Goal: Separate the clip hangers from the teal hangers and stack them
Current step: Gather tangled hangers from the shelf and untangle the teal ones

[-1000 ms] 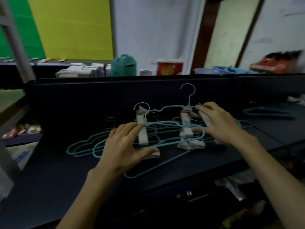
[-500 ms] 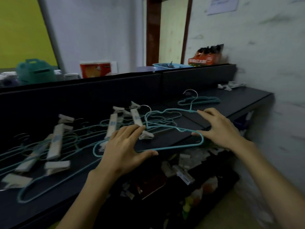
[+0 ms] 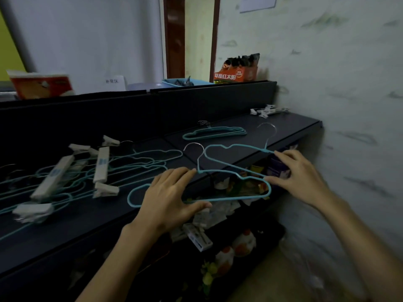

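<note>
Two teal hangers (image 3: 235, 171) held off front edge of shelf (image 3: 250, 125), toward its right end. Left hand (image 3: 170, 197) grips lower hanger – thumb under bottom wire, fingers laid over top. Right hand (image 3: 301, 173) pinches right shoulder and upper hanger's neck. Likely light, thin stiff wire, springy, coating grippy; hooks snag – best taken at neck or shoulder. Small teal stack (image 3: 214, 132) at back of shelf. Clip hangers (image 3: 101, 164) tangled among teal ones toward left end.
</note>
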The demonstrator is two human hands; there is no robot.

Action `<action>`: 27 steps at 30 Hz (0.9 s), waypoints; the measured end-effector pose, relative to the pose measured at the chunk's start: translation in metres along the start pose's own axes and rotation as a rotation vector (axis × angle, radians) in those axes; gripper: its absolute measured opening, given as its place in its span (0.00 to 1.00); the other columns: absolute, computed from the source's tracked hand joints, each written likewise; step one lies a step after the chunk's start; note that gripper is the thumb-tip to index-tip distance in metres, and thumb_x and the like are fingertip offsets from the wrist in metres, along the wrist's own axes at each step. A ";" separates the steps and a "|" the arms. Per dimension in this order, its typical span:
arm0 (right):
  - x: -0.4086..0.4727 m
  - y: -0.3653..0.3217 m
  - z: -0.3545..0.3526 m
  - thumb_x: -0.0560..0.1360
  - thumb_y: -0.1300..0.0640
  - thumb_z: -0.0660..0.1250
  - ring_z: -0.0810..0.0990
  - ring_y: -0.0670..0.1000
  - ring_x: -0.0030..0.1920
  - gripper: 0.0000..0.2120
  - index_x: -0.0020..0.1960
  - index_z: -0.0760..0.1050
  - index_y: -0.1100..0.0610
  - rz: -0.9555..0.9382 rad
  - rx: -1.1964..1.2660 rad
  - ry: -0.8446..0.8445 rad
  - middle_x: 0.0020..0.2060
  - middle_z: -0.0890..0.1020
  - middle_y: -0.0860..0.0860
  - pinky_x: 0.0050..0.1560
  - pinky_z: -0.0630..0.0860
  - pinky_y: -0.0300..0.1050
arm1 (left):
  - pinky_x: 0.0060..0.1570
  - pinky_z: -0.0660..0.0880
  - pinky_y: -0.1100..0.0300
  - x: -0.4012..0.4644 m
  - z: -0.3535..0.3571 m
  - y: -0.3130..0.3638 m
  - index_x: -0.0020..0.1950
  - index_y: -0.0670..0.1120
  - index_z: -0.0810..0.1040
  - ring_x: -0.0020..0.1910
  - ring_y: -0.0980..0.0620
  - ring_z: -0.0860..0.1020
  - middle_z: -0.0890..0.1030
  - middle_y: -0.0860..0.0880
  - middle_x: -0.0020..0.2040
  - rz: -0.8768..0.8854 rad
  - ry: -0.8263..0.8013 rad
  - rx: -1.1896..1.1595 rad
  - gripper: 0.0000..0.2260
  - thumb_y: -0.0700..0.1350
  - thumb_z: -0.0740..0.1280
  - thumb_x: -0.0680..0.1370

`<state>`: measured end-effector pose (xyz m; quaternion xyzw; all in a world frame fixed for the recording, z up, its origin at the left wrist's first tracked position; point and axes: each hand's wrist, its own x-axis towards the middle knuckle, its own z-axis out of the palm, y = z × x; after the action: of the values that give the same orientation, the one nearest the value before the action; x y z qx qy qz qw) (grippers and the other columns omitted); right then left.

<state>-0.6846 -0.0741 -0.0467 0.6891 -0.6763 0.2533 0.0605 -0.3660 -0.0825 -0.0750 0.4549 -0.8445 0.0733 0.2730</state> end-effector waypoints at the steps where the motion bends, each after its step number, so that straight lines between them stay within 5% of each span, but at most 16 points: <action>1: 0.003 0.008 0.000 0.65 0.38 0.69 0.74 0.57 0.58 0.40 0.70 0.68 0.59 0.015 0.006 0.019 0.61 0.72 0.55 0.53 0.73 0.51 | 0.56 0.72 0.52 0.006 0.004 0.002 0.68 0.46 0.73 0.60 0.47 0.74 0.77 0.49 0.62 0.000 0.000 0.003 0.38 0.73 0.53 0.71; 7: 0.032 0.054 0.014 0.65 0.44 0.74 0.73 0.57 0.59 0.37 0.69 0.69 0.60 0.094 0.063 0.061 0.60 0.73 0.56 0.57 0.70 0.48 | 0.59 0.70 0.53 0.059 0.041 -0.001 0.69 0.47 0.71 0.62 0.47 0.72 0.75 0.49 0.63 -0.008 -0.028 -0.003 0.38 0.73 0.55 0.70; 16: 0.155 0.099 0.039 0.66 0.36 0.67 0.69 0.55 0.65 0.42 0.74 0.60 0.52 0.031 0.097 0.073 0.67 0.70 0.54 0.59 0.70 0.51 | 0.62 0.67 0.53 0.168 0.102 -0.030 0.70 0.49 0.69 0.65 0.49 0.69 0.73 0.50 0.66 -0.086 -0.023 -0.028 0.39 0.73 0.56 0.69; 27: 0.265 0.136 0.081 0.67 0.39 0.69 0.69 0.52 0.67 0.37 0.71 0.66 0.54 -0.094 0.285 0.145 0.68 0.71 0.52 0.65 0.67 0.47 | 0.62 0.67 0.55 0.272 0.159 -0.068 0.73 0.50 0.64 0.66 0.51 0.66 0.68 0.51 0.69 -0.169 -0.128 0.068 0.41 0.74 0.53 0.67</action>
<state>-0.8049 -0.3580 -0.0372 0.7016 -0.5942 0.3926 0.0228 -0.4934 -0.3792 -0.0736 0.5372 -0.8158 0.0496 0.2082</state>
